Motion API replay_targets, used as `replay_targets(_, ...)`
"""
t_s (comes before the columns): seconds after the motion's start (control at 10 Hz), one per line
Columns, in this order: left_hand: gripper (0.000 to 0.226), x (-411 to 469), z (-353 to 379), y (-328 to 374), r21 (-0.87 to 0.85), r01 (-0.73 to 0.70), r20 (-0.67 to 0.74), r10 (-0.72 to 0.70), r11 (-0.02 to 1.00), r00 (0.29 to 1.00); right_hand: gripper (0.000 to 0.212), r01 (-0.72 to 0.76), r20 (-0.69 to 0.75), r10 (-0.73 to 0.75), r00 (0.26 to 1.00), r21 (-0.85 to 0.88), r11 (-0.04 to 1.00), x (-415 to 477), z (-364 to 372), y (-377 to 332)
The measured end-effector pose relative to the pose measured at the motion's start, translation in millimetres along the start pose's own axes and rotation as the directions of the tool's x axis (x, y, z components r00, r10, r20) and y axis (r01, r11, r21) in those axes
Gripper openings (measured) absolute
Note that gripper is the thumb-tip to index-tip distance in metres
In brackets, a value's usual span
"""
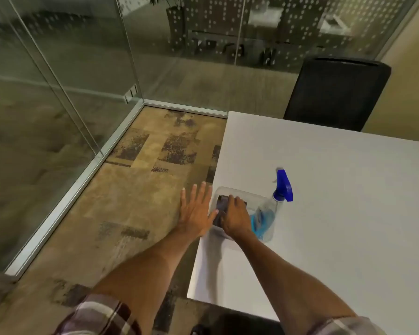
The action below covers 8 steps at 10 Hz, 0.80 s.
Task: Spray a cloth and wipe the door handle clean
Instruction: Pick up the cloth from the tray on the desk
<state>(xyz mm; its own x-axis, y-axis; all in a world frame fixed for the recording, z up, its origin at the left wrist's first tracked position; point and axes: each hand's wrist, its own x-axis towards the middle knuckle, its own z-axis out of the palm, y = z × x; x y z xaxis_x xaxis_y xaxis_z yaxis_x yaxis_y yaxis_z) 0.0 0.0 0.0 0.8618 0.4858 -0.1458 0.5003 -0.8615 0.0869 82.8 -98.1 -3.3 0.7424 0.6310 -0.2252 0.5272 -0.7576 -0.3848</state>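
1. White worktop point(336, 213) fills the right half of the view; patterned tan carpet point(143, 189) lies to its left, bounded by glass partition walls point(58, 81) on aluminium floor rails.
2. Clear plastic tray point(249, 195) sits at the worktop's left edge, near its corner facing the glass.
3. Dark cloth point(221, 205) lies inside the tray, toward its left side, partly covered by the hand above it.
4. Right hand point(235, 217) reaches into the tray, fingers curled down onto the cloth. Contact is plain; whether the fingers have closed around the cloth I cannot tell.
5. Left hand point(196, 211) is flat and spread, palm down, fingers apart, just left of the tray over the worktop edge and carpet. Its thumb lies against the tray's left rim beside the cloth. It holds nothing.
6. Spray bottle point(271, 213), clear with blue liquid and a blue trigger head, stands tilted just right of the tray, touching or nearly touching its right rim. Neither hand is on it.
7. Black chair point(336, 93) stands at the far side of the worktop, well apart from the tray.
8. Plaid short sleeves point(99, 315) show at the bottom of the view.
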Motion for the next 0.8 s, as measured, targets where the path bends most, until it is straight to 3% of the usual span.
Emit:
replay_targets(0.2,0.078,21,31,17,0.071,-0.082,0.092,0.076,0.994,0.993,0.066,-0.145,0.112,0.140,0.984,0.037,0.989,28,22,24)
replay_targets(0.3,0.078,26,41,15,0.082,-0.097,0.129,0.086,0.992,0.988,0.056,-0.142,0.107,0.151,0.983,-0.090,0.986,36,31,33)
replay_targets(0.5,0.078,34,51,12,0.053,-0.097,0.206,0.084,0.994,0.975,0.055,-0.256,0.128,0.249,0.960,0.041,0.966,46,46,44)
replay_targets(0.6,0.076,34,54,13,-0.003,-0.097,0.212,0.095,0.995,0.973,0.057,-0.423,0.119,0.406,0.906,0.197,0.885,48,48,38)
replay_targets(0.8,0.072,34,52,14,-0.103,-0.079,0.224,0.100,0.992,0.970,0.059,-0.490,0.117,0.494,0.862,0.444,0.750,53,48,43)
